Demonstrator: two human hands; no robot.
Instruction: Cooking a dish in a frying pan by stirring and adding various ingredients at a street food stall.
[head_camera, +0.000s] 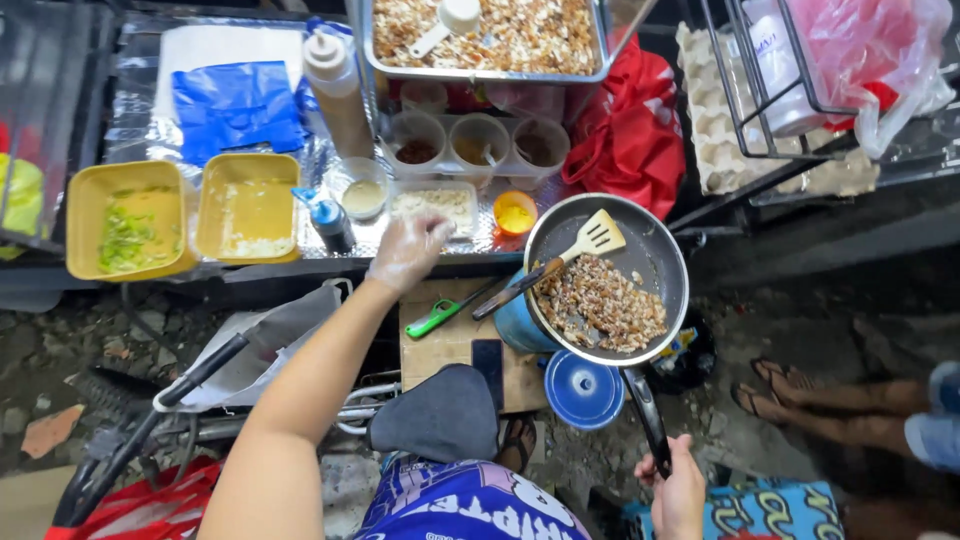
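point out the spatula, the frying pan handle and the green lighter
spatula (600, 235), head view, on its slotted blade
frying pan handle (648, 415), head view, on the black grip above the right hand (680, 495)
green lighter (433, 320), head view, on its body

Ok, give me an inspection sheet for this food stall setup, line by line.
Surface: foil-lined counter, crowded with containers.
Job's things: frying pan holding browned chopped food, spatula resting in it; clear tub of pale mix.
Clutter: two yellow tubs, squeeze bottle, three small cups, steel tray, egg tray, green lighter.
Grippers: left hand, in a thin glove, reaches over the clear tub; right hand grips the pan handle.
Cables: nothing seen.
Surroundings: another person's sandalled feet on stony ground; red bag.
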